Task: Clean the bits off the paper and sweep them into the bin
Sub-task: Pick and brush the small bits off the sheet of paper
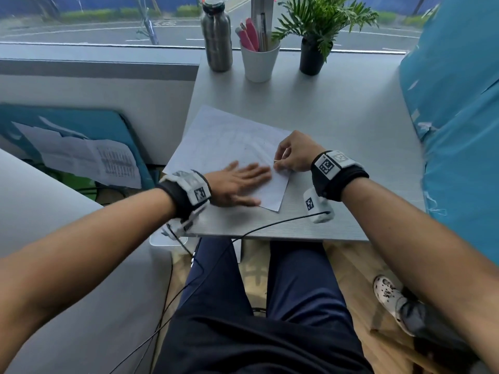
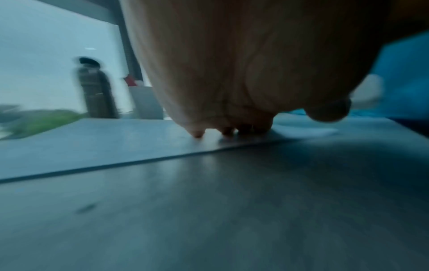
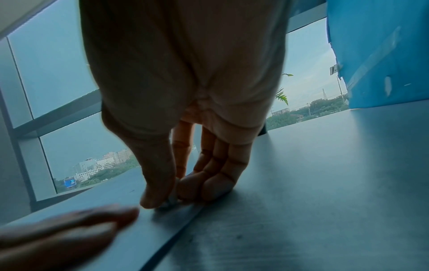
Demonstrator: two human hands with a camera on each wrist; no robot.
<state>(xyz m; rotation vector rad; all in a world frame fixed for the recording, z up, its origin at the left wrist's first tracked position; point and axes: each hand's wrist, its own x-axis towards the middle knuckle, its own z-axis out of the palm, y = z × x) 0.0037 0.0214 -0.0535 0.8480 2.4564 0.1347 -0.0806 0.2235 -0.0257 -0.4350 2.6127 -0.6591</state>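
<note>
Paper (image 1: 224,147) lies askew on the bench (image 1: 337,125), near its left edge. Left hand (image 1: 237,186), grip apart with fingers straight, presses flat on the sheet's near part. Right hand (image 1: 294,155), grip together, pinches something small at the sheet's right edge; what it is cannot be told. Far side: bottle (image 1: 217,36), cup (image 1: 259,63), plant (image 1: 316,31).

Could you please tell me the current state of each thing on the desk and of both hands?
paper: flat on desk.
left hand: fingers straight, pressing the paper.
right hand: pinching a small object at the paper's edge.
bottle: upright, capped.
cup: upright, holding pens.
</note>
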